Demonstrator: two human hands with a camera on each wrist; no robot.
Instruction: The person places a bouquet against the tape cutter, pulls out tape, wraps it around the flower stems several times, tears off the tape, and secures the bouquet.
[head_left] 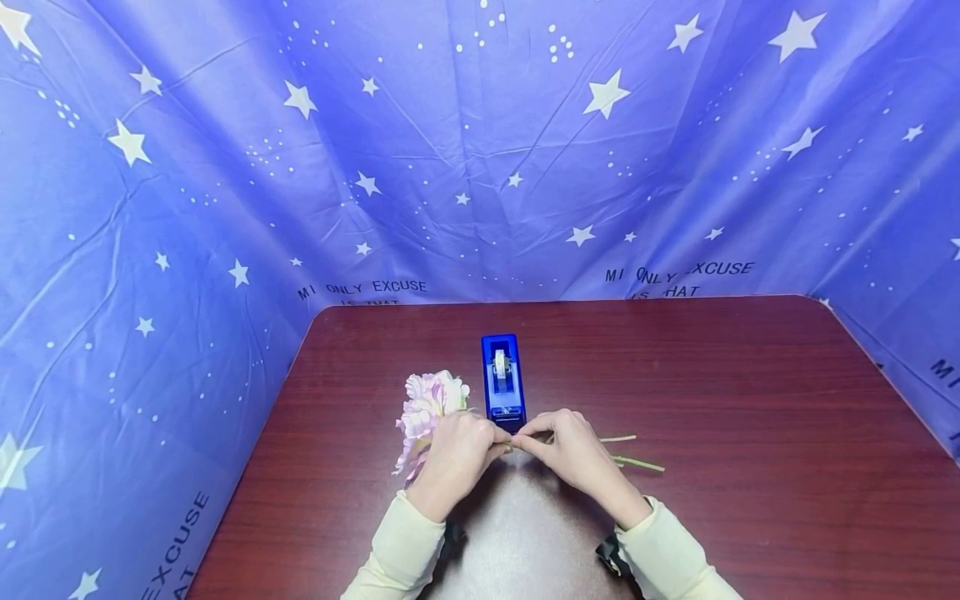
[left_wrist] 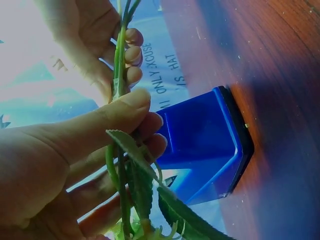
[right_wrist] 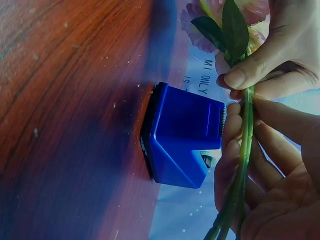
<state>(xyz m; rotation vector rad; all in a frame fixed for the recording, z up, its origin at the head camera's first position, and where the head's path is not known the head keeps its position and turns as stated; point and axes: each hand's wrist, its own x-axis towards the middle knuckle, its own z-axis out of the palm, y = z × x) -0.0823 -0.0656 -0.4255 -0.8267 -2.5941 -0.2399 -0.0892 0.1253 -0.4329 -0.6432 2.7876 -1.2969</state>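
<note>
Pink and white artificial flowers (head_left: 427, 404) lie to the left of my left hand (head_left: 459, 446), their green stems (right_wrist: 246, 135) running rightward through both hands. My left hand pinches the stems between thumb and fingers just below the leaves (right_wrist: 235, 30). Right beside it, the right hand (head_left: 576, 450) grips the same bundle, thumb and fingertips close against the left ones. A bit of clear tape (left_wrist: 117, 87) shows on the stems between the two hands. The stem ends (head_left: 641, 463) stick out past the right hand. Just beyond the fingertips stands a blue tape dispenser (head_left: 491, 390).
The dispenser carries a tape roll (head_left: 501, 363), and its toothed cutting edge (right_wrist: 223, 121) faces the hands. Underneath is a dark red wooden table (head_left: 750, 400). A blue-violet curtain (head_left: 480, 150) with white stars hangs behind and along both sides.
</note>
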